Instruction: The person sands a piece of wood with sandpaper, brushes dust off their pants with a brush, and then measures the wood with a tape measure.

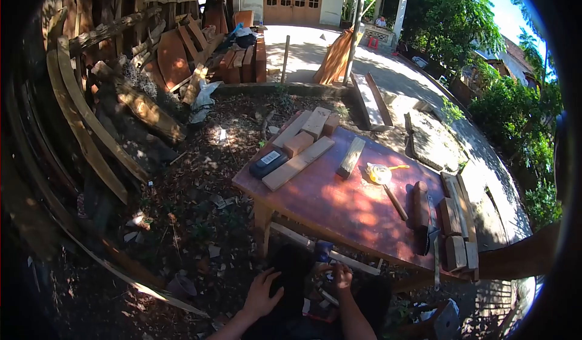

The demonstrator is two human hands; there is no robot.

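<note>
My left hand (262, 294) lies with its fingers spread over my dark-clothed leg (286, 273) and holds nothing. To its right my right hand (342, 276) is closed in front of my lap, low before the table. Whatever sits between its fingers is too small and shaded to name. Just beyond both hands is a blue object (324, 251) beside a pale wooden bar (354, 262) under the table's front edge. Small light pieces below my right hand are in deep shade.
The red-brown table (327, 209) bears several wood blocks (315, 123), a dark case (268, 164), a short block (351, 157), a clear-and-yellow bundle (379, 173), a wooden handle (396, 202) and a metal blade (436, 261). Planks (91, 115) lean at left. A person (381, 21) is far off.
</note>
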